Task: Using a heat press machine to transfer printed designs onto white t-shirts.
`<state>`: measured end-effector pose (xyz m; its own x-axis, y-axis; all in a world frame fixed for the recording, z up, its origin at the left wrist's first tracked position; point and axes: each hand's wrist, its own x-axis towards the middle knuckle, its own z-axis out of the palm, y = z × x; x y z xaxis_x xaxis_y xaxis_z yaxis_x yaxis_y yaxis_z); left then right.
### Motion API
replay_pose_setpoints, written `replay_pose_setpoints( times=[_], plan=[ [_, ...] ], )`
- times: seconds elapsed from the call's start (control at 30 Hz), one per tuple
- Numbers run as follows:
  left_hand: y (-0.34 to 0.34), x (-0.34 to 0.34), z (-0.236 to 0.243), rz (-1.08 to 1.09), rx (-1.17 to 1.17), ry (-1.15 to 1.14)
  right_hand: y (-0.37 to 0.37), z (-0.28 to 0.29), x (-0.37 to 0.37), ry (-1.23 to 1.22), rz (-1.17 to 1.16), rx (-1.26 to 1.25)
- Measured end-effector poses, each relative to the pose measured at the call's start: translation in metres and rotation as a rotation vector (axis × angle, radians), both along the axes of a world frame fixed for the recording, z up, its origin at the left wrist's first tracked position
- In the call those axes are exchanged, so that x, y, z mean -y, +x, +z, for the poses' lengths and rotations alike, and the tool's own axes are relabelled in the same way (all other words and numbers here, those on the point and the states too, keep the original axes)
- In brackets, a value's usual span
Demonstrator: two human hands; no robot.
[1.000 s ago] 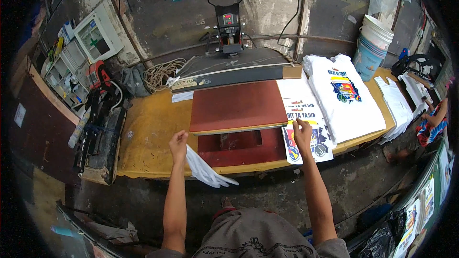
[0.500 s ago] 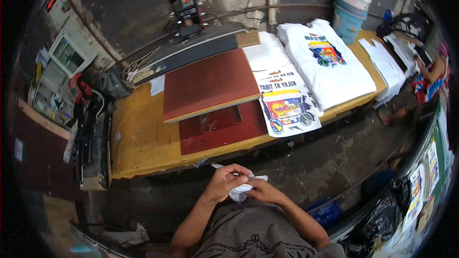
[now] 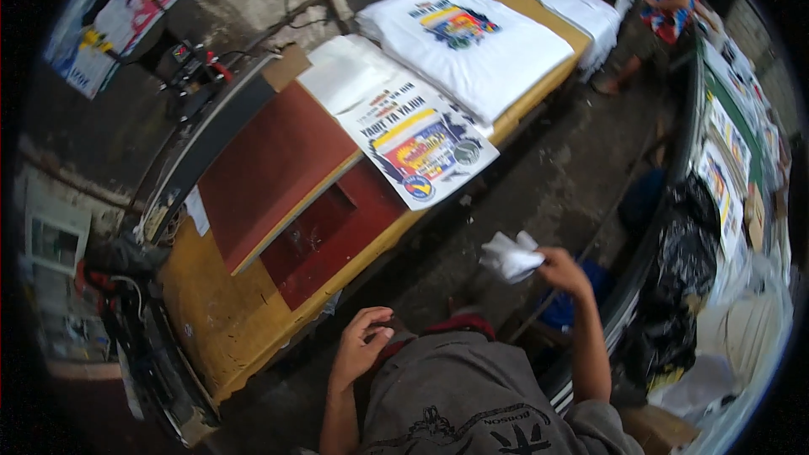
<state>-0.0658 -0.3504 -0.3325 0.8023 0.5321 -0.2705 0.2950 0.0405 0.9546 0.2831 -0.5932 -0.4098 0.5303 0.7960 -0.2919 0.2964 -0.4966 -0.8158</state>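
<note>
A crumpled white cloth is pinched by one edge in my right hand, held out to the right over the dark floor. My left hand stays close to my body, its fingers loosely bent and apart from the thumb, and nothing shows in it. Nearest to that hand is the front edge of a yellow-topped table. On this table a reddish-brown board sits raised above a dark red base.
Printed white sheets lie beside the board, then a stack of white printed shirts. At the far right another person bends near more white pieces. Black plastic bags and a blue bag are on my right.
My hands have parted: the cloth, earlier between both, is now only in my right hand, which moved right. My left hand let go. The view has turned rightward.
</note>
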Motion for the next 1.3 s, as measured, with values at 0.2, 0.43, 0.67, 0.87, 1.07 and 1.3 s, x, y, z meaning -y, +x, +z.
replay_pose_setpoints(
  times=[0.2, 0.43, 0.67, 0.87, 1.07, 1.3],
  plan=[
    [-0.054, -0.039, -0.007, -0.089, -0.1, -0.04, 0.022, 0.063, 0.044, 0.165, -0.376, 0.155],
    [-0.089, -0.094, 0.008, -0.245, -0.17, 0.104, 0.033, 0.237, 0.071, 0.117, -0.805, 0.851],
    [-0.115, -0.117, 0.004, -0.339, -0.234, 0.175, -0.04, 0.051, 0.079, -0.271, -1.159, 1.205],
    [-0.145, -0.127, -0.017, -0.418, -0.232, 0.145, -0.358, -0.267, 0.063, -0.814, 0.244, -0.481],
    [-0.12, -0.127, -0.042, -0.434, -0.343, 0.008, -0.302, -0.288, 0.081, -0.786, -0.053, -0.353],
    [-0.076, -0.115, -0.039, -0.488, -0.19, 0.144, -0.113, -0.195, 0.07, -0.289, -0.966, -0.005]
  ],
)
